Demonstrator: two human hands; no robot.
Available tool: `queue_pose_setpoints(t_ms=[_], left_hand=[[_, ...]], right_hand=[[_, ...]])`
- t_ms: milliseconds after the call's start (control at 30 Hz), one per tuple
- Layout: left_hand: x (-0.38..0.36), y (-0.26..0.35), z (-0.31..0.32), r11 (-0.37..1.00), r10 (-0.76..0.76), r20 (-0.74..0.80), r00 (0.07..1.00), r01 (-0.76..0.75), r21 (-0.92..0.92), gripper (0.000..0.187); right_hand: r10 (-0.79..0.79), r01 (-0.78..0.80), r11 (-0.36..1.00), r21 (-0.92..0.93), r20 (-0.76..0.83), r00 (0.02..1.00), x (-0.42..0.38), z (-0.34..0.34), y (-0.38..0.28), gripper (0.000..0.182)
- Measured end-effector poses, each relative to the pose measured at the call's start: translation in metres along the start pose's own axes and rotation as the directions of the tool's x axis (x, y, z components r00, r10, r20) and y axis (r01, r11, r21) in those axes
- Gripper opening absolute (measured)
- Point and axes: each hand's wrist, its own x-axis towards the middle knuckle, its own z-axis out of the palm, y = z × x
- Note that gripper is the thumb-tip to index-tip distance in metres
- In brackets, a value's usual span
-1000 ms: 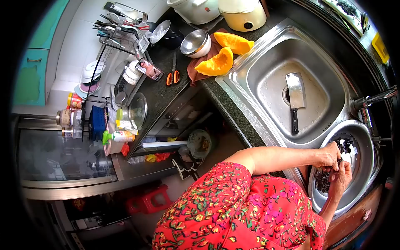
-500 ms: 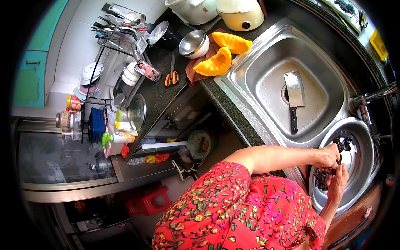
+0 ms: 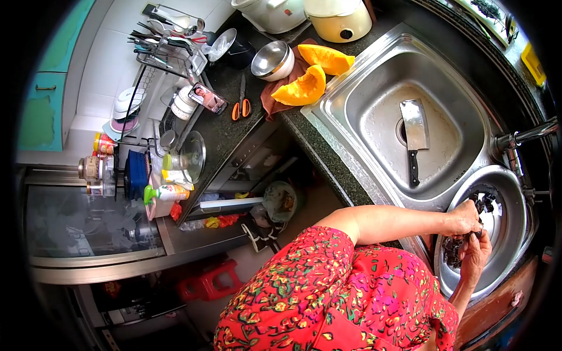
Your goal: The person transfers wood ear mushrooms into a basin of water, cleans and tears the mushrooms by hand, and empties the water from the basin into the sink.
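Note:
Over a round metal basin (image 3: 515,234), both my hands work close together. My left hand (image 3: 461,218) is closed, its fingers pinching a dark, crinkled piece that looks like wood ear mushroom (image 3: 476,234). From below, my right hand (image 3: 475,257) meets it, its thumb and fingertips closed on the same dark piece. More dark wood ear pieces (image 3: 485,202) lie in the basin beyond the left hand, and others (image 3: 451,251) lie beside the right hand. Part of the basin's contents is hidden by my hands.
A cleaver (image 3: 415,128) lies in the steel sink (image 3: 374,152) beside the basin. Two pumpkin pieces (image 3: 301,88), a metal bowl (image 3: 273,61) and orange-handled scissors (image 3: 241,105) are on the counter. A faucet (image 3: 527,133) reaches over the sink. A phone (image 3: 207,98) leans by the dish rack.
My hands stay over the basin with only small finger movements. The dark piece between the fingertips has shifted slightly, and my right fingers sit a little differently.

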Motion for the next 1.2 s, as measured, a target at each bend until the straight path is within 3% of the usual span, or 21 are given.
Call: queue_pose_setpoints(t_ms=[67, 100, 167, 233, 400, 467, 533, 600, 700, 767, 867, 967, 1033, 1200], left_hand=[[-0.001, 0.001, 0.001, 0.997, -0.001, -0.030, 1.000, 0.003, 0.076, 0.019], [0.004, -0.005, 0.002, 0.991, 0.062, -0.025, 0.998, -0.059, 0.120, 0.020], [0.005, -0.007, 0.002, 0.979, 0.124, -0.018, 0.992, -0.120, 0.164, 0.022], [0.005, -0.006, 0.003, 0.939, 0.231, -0.067, 0.971, -0.204, 0.277, 0.021], [0.009, -0.013, 0.000, 0.948, 0.241, -0.099, 0.966, -0.213, 0.235, 0.020], [0.007, -0.012, -0.003, 0.951, 0.231, -0.080, 0.970, -0.208, 0.227, 0.018], [0.004, -0.009, -0.003, 0.993, 0.106, -0.037, 0.994, -0.103, 0.065, 0.014], [0.005, -0.010, -0.001, 0.988, 0.124, -0.028, 0.992, -0.121, 0.101, 0.013], [0.005, -0.008, 0.001, 0.986, 0.129, 0.017, 0.992, -0.130, 0.106, 0.011], [-0.002, 0.001, -0.001, 0.990, 0.116, 0.051, 0.992, -0.119, 0.076, 0.011], [-0.008, 0.010, -0.003, 0.998, -0.005, 0.098, 0.995, 0.011, -0.059, 0.008], [-0.004, 0.002, -0.003, 0.989, -0.034, 0.107, 0.994, 0.049, -0.138, 0.005], [-0.002, -0.002, -0.004, 0.946, -0.105, 0.112, 0.988, 0.134, -0.297, 0.005], [-0.001, -0.002, -0.008, 0.912, -0.167, 0.123, 0.978, 0.201, -0.357, 0.008]], right_hand=[[-0.010, -0.005, 0.984, -0.179, -0.085, 0.996, 0.001, -0.001, 0.003, 0.009], [-0.010, -0.005, 0.984, -0.179, -0.085, 0.996, 0.002, 0.001, 0.003, 0.009], [-0.143, 0.111, 0.933, -0.342, -0.071, 0.987, 0.002, 0.008, 0.005, 0.012], [-0.137, 0.105, 0.928, -0.359, -0.064, 0.989, 0.005, 0.001, 0.007, 0.013], [-0.111, 0.069, 0.921, -0.383, -0.089, 0.990, 0.005, 0.004, 0.003, 0.016], [-0.108, 0.088, 0.958, -0.274, -0.058, 0.992, 0.005, 0.005, 0.002, 0.018], [-0.118, 0.096, 0.952, -0.291, -0.060, 0.991, 0.005, 0.003, 0.002, 0.017], [-0.127, 0.102, 0.946, -0.309, -0.063, 0.990, 0.004, 0.000, 0.005, 0.016], [-0.057, 0.024, 0.977, -0.210, -0.152, 0.987, 0.005, -0.009, 0.013, 0.015], [-0.022, 0.018, 0.999, -0.027, -0.176, 0.984, 0.006, -0.011, 0.015, 0.015], [0.018, -0.012, 0.999, 0.035, -0.153, 0.988, 0.005, -0.006, 0.010, 0.015], [0.067, -0.058, 0.996, 0.070, -0.134, 0.989, 0.006, -0.007, 0.008, 0.014], [0.055, -0.050, 0.997, 0.059, -0.086, 0.995, 0.003, -0.004, 0.002, 0.014], [-0.024, 0.025, 0.999, 0.049, -0.005, 1.000, 0.001, -0.008, 0.010, 0.014]])
